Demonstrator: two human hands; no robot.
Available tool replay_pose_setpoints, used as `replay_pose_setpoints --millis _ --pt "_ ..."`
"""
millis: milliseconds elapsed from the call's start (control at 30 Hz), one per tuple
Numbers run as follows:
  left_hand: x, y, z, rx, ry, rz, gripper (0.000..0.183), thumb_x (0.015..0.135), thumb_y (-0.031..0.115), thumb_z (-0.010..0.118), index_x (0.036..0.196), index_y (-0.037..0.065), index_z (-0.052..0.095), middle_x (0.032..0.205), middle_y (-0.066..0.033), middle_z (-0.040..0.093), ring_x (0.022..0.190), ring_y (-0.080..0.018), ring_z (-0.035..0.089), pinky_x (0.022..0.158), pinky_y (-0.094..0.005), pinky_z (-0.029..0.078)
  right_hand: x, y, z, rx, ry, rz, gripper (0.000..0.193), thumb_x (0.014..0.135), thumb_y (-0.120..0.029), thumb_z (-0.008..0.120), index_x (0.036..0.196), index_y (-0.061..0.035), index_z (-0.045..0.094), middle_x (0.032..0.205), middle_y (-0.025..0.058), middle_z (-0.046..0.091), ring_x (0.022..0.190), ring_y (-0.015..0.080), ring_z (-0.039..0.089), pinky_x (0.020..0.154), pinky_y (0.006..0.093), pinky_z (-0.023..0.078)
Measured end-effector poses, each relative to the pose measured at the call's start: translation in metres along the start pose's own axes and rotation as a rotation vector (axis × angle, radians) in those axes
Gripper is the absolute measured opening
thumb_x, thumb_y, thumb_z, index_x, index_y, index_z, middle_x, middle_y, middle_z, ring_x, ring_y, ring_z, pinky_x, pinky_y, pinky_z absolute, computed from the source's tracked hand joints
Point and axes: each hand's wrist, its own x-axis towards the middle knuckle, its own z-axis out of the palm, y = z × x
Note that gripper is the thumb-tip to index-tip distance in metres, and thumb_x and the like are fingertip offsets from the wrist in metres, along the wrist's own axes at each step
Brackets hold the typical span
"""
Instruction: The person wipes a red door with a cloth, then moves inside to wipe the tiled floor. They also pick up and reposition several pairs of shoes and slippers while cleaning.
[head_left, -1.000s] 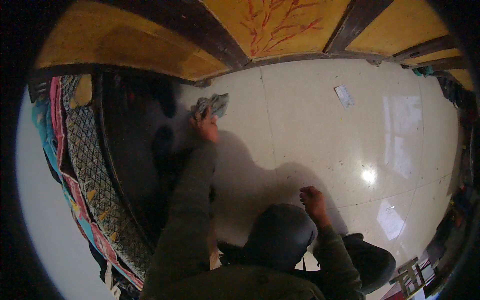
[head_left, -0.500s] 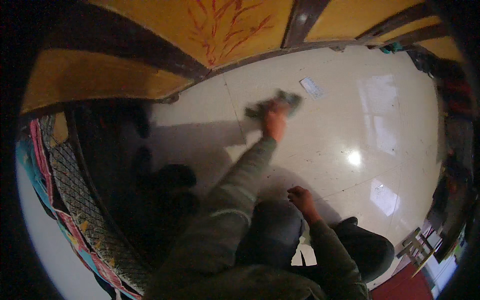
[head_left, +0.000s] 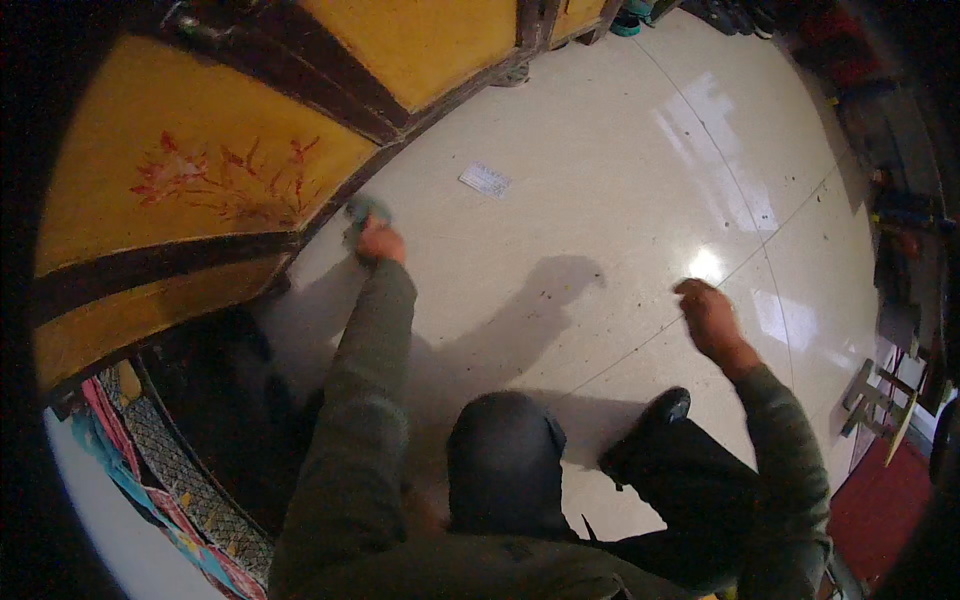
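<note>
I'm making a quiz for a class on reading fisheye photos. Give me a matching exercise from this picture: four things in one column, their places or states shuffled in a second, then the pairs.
Things:
1. left hand
2. right hand
3. paper slip
4. black shoe

Places or states:
A. lying flat on the bare floor, apart from both hands
B. holding a crumpled cloth by the yellow cabinet
C. raised over the floor, holding nothing
D. planted on the floor below the right hand

Pairs: 1-B, 2-C, 3-A, 4-D
</note>
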Motion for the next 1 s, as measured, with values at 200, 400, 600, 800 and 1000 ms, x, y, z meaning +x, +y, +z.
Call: replay_pose_setpoints --millis 200,400,600,800,1000 --pt "-0.051 0.193 0.029 -0.014 -0.234 0.345 0.046 0.090 -0.005 0.056 0.127 0.014 0.075 0.104 -0.0162 0.077 0.093 -0.0355 0.074 0.082 -0.0503 0.058 -0.103 0.063 -0.041 -0.018 -0.284 0.086 0.017 0.095 -0.006 0.066 0.110 -0.0016 0.072 0.109 0.0206 0.074 0.099 0.0411 0.071 0.084 0.0481 0.057" --pt "-0.172 0.295 0.042 -0.117 -0.632 0.462 0.032 0.104 0.014 0.055 0.128 0.017 0.076 0.113 -0.0171 0.077 0.103 -0.0371 0.073 0.084 -0.0487 0.057 -0.142 0.064 0.054 0.366 -0.188 0.315 0.033 0.090 -0.006 0.073 0.123 -0.0027 0.072 0.118 0.0191 0.075 0.105 0.0361 0.073 0.093 0.0406 0.059" --pt "-0.119 0.189 -0.025 -0.070 -0.142 0.147 0.033 0.096 0.005 0.063 0.125 0.014 0.078 0.101 -0.0196 0.078 0.086 -0.0327 0.077 0.076 -0.0426 0.059 -0.091 0.027 0.077 0.907 -0.217 0.350 0.026 0.100 -0.009 0.070 0.123 0.0017 0.070 0.100 0.0135 0.075 0.089 0.0193 0.069 0.080 0.0368 0.057" --pt "-0.164 0.143 -0.026 0.543 -0.056 0.135 0.032 0.094 0.008 0.067 0.124 0.017 0.075 0.084 -0.0122 0.075 0.077 -0.0323 0.076 0.068 -0.0453 0.059 -0.070 0.030 0.080 0.774 -0.180 0.246 0.019 0.098 -0.007 0.070 0.117 -0.0006 0.071 0.087 0.0100 0.073 0.080 0.0173 0.068 0.074 0.0362 0.056" --pt "-0.308 0.263 0.047 0.175 -0.305 0.472 0.038 0.090 0.009 0.068 0.125 0.021 0.075 0.087 -0.0171 0.075 0.079 -0.0408 0.074 0.068 -0.0507 0.058 -0.070 0.028 0.084 0.931 -0.388 0.284 0.017 0.098 -0.007 0.069 0.114 -0.0014 0.072 0.082 0.0140 0.072 0.073 0.0210 0.066 0.069 0.0372 0.054"
